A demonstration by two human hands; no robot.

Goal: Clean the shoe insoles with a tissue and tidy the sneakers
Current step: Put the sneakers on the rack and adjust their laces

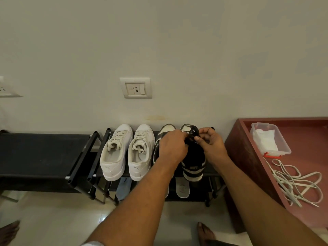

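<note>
Laces [192, 132] of the black-and-white Nike sneaker [193, 167] are pinched in the fingers of our left hand [171, 146] and right hand [212, 144], apparently to tie them. The sneaker stands heel-out on the shoe rack [212, 170], within reach, and a white insole [182, 189] lies on the shelf below

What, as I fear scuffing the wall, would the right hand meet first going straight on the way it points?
Probably the black laces it pinches on the black-and-white sneaker, not the wall; the right hand points up-left. Depth beyond them is unclear.
</note>
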